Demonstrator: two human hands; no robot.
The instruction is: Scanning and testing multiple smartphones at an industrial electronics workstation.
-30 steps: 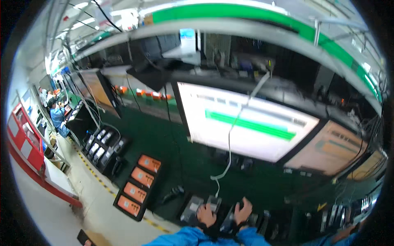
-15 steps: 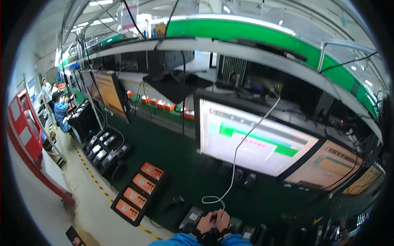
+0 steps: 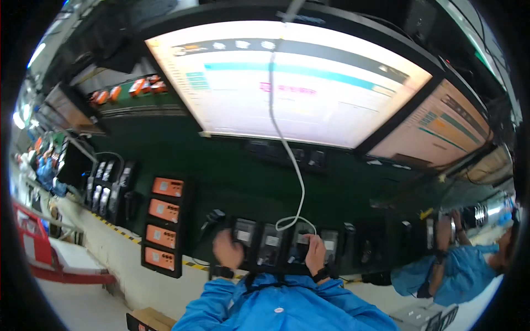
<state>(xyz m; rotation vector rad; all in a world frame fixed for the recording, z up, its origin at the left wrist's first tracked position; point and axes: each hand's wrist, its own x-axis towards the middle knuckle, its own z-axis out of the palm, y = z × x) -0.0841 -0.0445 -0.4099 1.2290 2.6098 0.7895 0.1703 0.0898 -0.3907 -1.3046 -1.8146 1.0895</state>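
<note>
- Hands apart, in front of the large monitor (image 3: 353,105): left hand (image 3: 228,252) blurred, its grip unclear; right hand (image 3: 315,254) at the end of the white cable (image 3: 302,190), whether clamped I cannot tell.
- Grey devices (image 3: 270,245): in a row before the monitor.
- Orange panels (image 3: 164,211): front-left of the monitor.
- Second monitor (image 3: 436,129): right of it.

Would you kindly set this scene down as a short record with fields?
Left hand: blurred, at the left end of a row of dark rectangular devices
Right hand: at the lower end of a thin white cable; grip unclear
Left side: black rectangular tray holding four orange rectangular devices
Display: large black-framed monitor, lit
Right side: co-worker in blue
</note>
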